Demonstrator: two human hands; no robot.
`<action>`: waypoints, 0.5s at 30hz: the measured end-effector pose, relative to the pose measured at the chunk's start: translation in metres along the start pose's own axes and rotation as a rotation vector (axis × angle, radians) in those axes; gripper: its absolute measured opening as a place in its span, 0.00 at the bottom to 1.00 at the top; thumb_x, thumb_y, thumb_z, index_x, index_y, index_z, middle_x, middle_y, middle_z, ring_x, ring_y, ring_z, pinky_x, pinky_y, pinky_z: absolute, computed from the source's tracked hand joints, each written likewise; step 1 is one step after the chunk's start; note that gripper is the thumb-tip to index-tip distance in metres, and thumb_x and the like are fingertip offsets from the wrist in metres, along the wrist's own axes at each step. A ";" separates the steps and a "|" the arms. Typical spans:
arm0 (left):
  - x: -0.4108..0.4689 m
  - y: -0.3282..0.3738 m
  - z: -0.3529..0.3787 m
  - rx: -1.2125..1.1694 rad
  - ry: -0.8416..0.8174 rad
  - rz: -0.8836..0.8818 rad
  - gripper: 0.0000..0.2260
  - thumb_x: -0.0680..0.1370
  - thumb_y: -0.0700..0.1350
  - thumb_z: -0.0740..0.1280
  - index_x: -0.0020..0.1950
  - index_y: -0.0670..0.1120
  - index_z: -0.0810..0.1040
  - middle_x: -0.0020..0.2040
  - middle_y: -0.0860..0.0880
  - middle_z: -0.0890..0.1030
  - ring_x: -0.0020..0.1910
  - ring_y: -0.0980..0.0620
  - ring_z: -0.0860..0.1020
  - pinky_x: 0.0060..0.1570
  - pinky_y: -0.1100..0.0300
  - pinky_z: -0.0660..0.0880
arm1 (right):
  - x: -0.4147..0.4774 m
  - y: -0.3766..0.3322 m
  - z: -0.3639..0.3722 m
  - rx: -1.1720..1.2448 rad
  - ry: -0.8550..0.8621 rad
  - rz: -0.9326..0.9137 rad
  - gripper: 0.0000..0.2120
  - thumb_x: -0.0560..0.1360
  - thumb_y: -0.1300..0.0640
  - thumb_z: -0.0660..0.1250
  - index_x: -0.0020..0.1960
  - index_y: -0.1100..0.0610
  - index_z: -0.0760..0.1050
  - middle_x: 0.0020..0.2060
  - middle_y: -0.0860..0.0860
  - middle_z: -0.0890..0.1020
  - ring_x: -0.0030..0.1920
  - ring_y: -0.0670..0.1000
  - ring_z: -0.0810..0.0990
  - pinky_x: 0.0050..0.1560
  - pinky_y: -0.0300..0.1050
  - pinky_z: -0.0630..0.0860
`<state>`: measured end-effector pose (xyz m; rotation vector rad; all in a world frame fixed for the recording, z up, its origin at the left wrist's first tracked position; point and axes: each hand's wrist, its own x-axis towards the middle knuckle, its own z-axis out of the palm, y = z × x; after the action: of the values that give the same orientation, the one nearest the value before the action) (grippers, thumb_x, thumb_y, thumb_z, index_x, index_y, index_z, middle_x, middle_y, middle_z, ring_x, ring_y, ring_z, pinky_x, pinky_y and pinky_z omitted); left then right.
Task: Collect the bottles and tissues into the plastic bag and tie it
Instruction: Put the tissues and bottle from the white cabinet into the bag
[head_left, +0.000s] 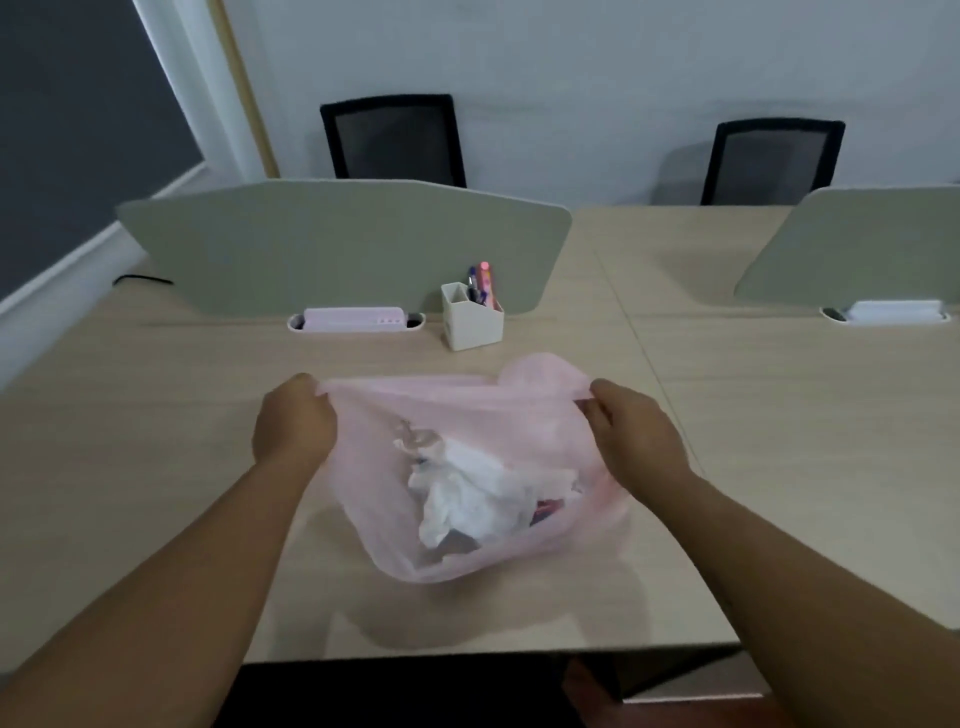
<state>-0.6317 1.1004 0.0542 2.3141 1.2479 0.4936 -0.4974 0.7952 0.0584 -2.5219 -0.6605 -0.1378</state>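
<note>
A thin pink plastic bag (374, 499) hangs just above the wooden desk (156, 395), stretched wide at its mouth. My left hand (293, 421) pinches the left end of the rim, and my right hand (636, 431) pinches the right end. Through the bag I see crumpled white tissues (467, 499) and what looks like a clear bottle (415, 439) near the top left of the pile. Something dark and reddish lies at the bag's lower right; I cannot tell what it is.
A beige pen holder (470, 325) with several pens stands behind the bag. A pink box (353, 318) lies in a cable tray by the grey-green divider (337, 244). A second divider (857, 249) is at the right. Two black chairs (395, 137) stand beyond.
</note>
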 end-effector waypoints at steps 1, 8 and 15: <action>0.009 0.008 -0.019 -0.094 0.034 -0.034 0.08 0.78 0.42 0.61 0.44 0.39 0.77 0.50 0.35 0.80 0.48 0.36 0.78 0.43 0.52 0.71 | 0.011 -0.023 -0.009 -0.002 0.071 -0.034 0.11 0.81 0.51 0.56 0.42 0.55 0.69 0.36 0.51 0.76 0.38 0.58 0.74 0.34 0.48 0.68; 0.006 0.028 -0.114 -0.065 -0.072 0.282 0.09 0.81 0.51 0.62 0.50 0.48 0.80 0.46 0.49 0.80 0.47 0.44 0.77 0.44 0.54 0.73 | 0.054 -0.106 -0.041 0.440 0.386 0.063 0.11 0.83 0.54 0.51 0.47 0.55 0.68 0.36 0.50 0.76 0.36 0.54 0.74 0.34 0.47 0.66; 0.038 -0.047 -0.190 0.111 0.021 0.047 0.07 0.78 0.43 0.65 0.43 0.45 0.82 0.48 0.41 0.82 0.47 0.40 0.78 0.42 0.56 0.71 | 0.078 -0.137 -0.042 0.086 0.075 -0.208 0.15 0.82 0.50 0.52 0.55 0.53 0.76 0.46 0.55 0.80 0.46 0.59 0.77 0.45 0.51 0.74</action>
<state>-0.7413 1.1980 0.1890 2.4407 1.2628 0.4767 -0.4937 0.9084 0.1756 -2.3493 -0.8783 -0.2706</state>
